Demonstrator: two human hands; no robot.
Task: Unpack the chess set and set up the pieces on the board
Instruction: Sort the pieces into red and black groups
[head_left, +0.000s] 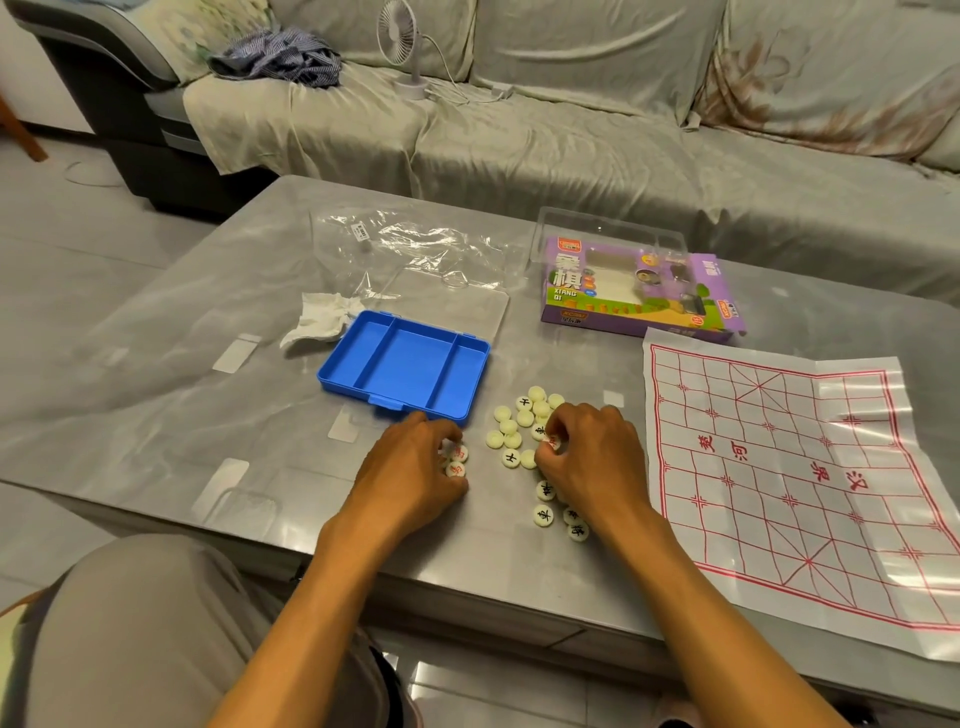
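The person's left hand (415, 462) lies fingers curled over a small group of red-marked pieces (457, 461), pinching or gathering them against the counter (156, 364); exactly which one it grips cannot be told. The right hand (587, 447) pinches a single red-marked piece (554, 442) at its fingertips, with the loose heap of cream pieces (519, 421) lying just beyond and to the left of it, many face down, and a few black-marked pieces (545, 515) nearer the body, beside that wrist. The emptied blue tray (405, 364) stands just beyond the left hand. The paper board (789, 467) lies spread to the right of the right hand, with no pieces on it, its far edge creased and lifted. The step in hand looks like sorting by colour before any placing. To do it well, each face-down piece wants turning over first so its character can be read, reds kept together by the left hand, blacks kept apart near the wrist. The board, being thin paper, would likely slide or wrinkle under a careless arm, so pieces should be set down from above, not pushed across.
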